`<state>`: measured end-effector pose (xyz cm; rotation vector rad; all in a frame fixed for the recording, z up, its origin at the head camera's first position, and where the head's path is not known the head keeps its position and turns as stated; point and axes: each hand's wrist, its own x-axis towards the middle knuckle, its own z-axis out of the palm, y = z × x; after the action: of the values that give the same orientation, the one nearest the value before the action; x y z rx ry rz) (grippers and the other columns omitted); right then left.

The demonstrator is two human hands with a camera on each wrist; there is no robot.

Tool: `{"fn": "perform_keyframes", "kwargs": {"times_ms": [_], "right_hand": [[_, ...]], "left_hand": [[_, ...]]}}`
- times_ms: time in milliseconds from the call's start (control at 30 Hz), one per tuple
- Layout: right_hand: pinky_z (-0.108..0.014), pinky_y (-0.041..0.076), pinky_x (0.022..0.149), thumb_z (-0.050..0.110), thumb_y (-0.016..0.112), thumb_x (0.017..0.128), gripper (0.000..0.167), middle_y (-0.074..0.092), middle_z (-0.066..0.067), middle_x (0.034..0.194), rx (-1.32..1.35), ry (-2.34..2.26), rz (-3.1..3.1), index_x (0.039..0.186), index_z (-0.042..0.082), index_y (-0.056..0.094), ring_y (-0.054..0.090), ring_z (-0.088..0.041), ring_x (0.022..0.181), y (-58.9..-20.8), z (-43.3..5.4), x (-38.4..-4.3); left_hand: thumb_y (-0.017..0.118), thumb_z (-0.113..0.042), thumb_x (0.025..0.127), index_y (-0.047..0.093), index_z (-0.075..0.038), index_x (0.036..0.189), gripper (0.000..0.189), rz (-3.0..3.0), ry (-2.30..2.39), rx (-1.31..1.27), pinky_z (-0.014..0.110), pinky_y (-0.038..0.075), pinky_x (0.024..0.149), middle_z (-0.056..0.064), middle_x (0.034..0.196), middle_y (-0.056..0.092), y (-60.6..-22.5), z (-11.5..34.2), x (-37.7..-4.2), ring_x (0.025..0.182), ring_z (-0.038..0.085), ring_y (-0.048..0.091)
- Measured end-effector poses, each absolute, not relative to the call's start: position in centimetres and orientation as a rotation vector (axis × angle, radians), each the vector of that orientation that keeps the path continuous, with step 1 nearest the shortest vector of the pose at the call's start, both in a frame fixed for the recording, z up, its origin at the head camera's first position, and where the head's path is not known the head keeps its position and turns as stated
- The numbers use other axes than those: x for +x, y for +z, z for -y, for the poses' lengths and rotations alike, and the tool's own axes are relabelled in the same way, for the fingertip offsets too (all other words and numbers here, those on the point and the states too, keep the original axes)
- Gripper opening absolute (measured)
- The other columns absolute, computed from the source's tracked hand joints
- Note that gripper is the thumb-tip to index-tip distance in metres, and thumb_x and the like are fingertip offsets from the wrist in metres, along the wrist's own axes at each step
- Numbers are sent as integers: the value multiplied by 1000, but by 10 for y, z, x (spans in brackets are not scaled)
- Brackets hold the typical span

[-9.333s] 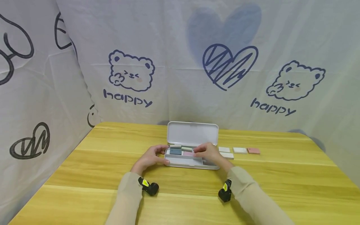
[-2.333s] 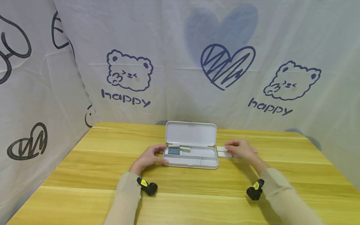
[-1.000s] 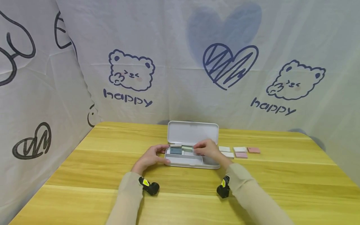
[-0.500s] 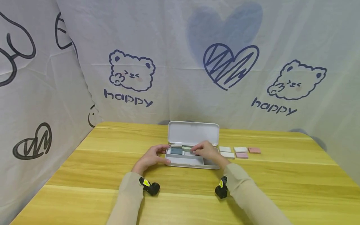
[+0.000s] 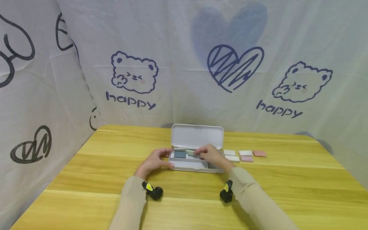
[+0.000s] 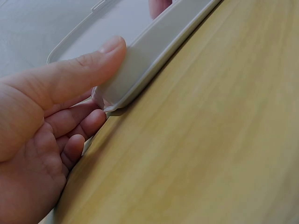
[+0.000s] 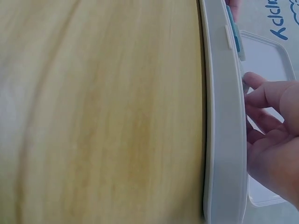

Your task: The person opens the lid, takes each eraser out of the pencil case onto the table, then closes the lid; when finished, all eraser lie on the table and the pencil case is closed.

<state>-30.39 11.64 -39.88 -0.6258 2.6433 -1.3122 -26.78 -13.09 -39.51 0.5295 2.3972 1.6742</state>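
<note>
While the left hand grips the white case, the right hand has fingers pinching the green block by its right end, long axis basically sideways.

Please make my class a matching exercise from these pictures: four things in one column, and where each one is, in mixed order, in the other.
Things
1. Left hand
2. Salmon-pink block
3. Right hand
4. Blue block

Places
A. Inside the open white case, to the left of the green block
B. Fingertips at the right end of the green block
C. Gripping the left end of the case
D. On the table, farthest right of the loose blocks

Right pairs
1-C, 2-D, 3-B, 4-A
</note>
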Motion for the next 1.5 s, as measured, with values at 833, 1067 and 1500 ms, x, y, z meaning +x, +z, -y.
{"fn": "perform_keyframes", "kwargs": {"times_ms": [833, 1067, 1500], "right_hand": [[-27, 50, 61, -5, 61, 79, 14, 64, -10, 77, -462, -1747, -2518, 90, -13, 62, 56, -9, 63, -397, -125, -299], [-29, 51, 64, -9, 59, 78, 17, 64, -13, 78, -418, -1909, -2376, 92, -19, 57, 60, -10, 66, -395, -134, -294], [-30, 51, 67, -9, 56, 81, 20, 63, -9, 79, -301, -1981, -2284, 97, -21, 54, 62, -14, 68, -386, -157, -285]], "left_hand": [[78, -7, 65, 51, 2, 123, 64, -2448, 1653, 502, 38, 35, 88, 12, 109, 53, -423, 135, -289, 99, 26, 45], [78, -7, 64, 51, 0, 122, 65, -2458, 1647, 482, 38, 36, 88, 10, 107, 54, -422, 135, -288, 98, 25, 46], [78, -9, 65, 51, 0, 123, 65, -2471, 1633, 492, 39, 36, 88, 10, 107, 54, -422, 134, -289, 98, 24, 45]]}}
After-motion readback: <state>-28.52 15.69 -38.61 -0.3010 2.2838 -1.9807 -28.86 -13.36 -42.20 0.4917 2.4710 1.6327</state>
